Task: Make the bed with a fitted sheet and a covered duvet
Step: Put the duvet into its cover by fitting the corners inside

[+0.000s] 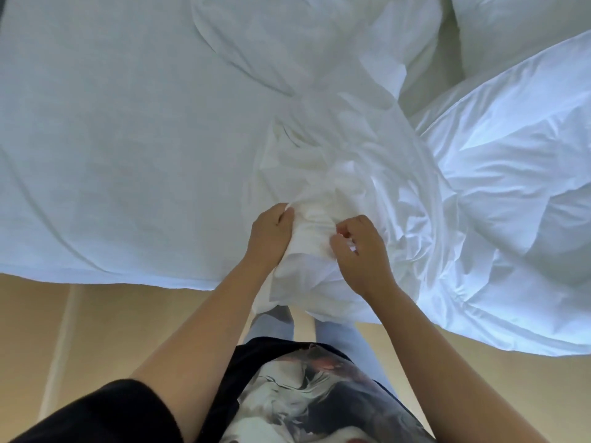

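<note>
Left hand grips the bunched cover, fingertips buried; right hand pinches its folds. The duvet runs off frame rightward.

A white sheet lies spread flat across the left, smooth but for a few long shallow creases, its near edge hanging over the side. In the middle a bunched white cloth is gathered into a thick, crumpled rope running away from the near edge; whether it is the cover cannot be told. The left hand and right hand grip its near end. On the right a puffy white duvet lies rumpled, touching the bunched white cloth and spilling over the near edge.
</note>
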Demonstrator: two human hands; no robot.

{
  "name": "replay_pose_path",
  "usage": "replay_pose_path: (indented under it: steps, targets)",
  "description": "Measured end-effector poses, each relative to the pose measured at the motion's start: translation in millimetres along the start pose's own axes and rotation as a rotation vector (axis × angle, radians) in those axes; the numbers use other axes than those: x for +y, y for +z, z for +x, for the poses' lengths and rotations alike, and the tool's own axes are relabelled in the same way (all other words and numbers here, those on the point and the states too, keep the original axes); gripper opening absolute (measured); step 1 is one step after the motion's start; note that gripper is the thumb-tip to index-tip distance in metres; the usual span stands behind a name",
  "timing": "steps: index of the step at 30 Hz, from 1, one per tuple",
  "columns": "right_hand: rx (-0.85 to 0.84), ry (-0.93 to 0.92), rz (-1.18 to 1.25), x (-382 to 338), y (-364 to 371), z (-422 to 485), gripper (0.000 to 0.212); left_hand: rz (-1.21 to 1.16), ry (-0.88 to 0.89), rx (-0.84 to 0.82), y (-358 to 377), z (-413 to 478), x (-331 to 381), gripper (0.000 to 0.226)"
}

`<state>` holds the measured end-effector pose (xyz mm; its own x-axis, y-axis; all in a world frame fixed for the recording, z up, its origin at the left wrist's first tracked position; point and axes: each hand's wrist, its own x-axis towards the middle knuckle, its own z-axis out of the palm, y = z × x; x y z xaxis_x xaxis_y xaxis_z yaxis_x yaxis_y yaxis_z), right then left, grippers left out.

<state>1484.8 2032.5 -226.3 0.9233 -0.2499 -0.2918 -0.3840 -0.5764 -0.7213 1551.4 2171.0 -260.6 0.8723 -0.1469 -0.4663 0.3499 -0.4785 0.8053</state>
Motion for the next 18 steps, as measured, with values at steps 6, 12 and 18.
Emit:
replay_pose_path:
  steps: [6,12,18]
  targets:
    - [-0.032,-0.052,-0.225,-17.9,39.7,-16.5,0.036,-0.298,-0.275,-0.212,-10.0,-19.4,-11.0,0.022]
    - [-0.103,-0.176,-0.135,-11.2,51.6,-38.4,0.045,-0.146,-0.215,0.072,-18.3,-26.7,-39.1,0.032]
    - [0.012,0.075,-0.176,4.3,55.6,-30.1,0.030,0.253,0.016,0.212,-8.5,-34.4,-44.3,0.022]
